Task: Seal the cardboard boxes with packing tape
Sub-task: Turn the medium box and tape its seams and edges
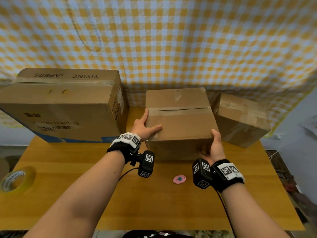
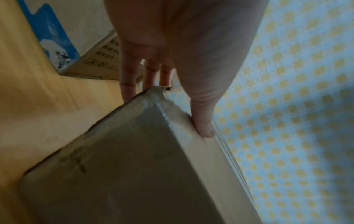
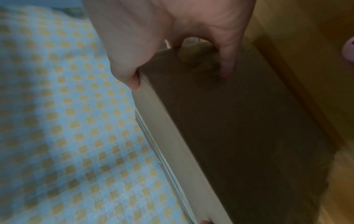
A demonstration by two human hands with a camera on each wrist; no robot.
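A medium cardboard box (image 1: 181, 122) stands at the middle of the wooden table (image 1: 154, 203), its top seam (image 1: 181, 109) showing a dark slit amid old tape. My left hand (image 1: 145, 127) grips the box's left near corner, thumb on top and fingers down the side; in the left wrist view the fingers (image 2: 149, 72) lie straight along the box (image 2: 124, 166). My right hand (image 1: 216, 146) grips the right near corner, with the thumb on the top edge and the fingers (image 3: 228, 60) on the front face (image 3: 239, 128). A roll of packing tape (image 1: 17, 179) lies at the table's left edge.
A large printed box (image 1: 65, 103) stands at the back left, close to my left hand. A third, smaller box (image 1: 240, 119) sits at the back right. A small pink object (image 1: 179, 179) lies on the table near my right wrist. A checked cloth (image 1: 171, 40) hangs behind.
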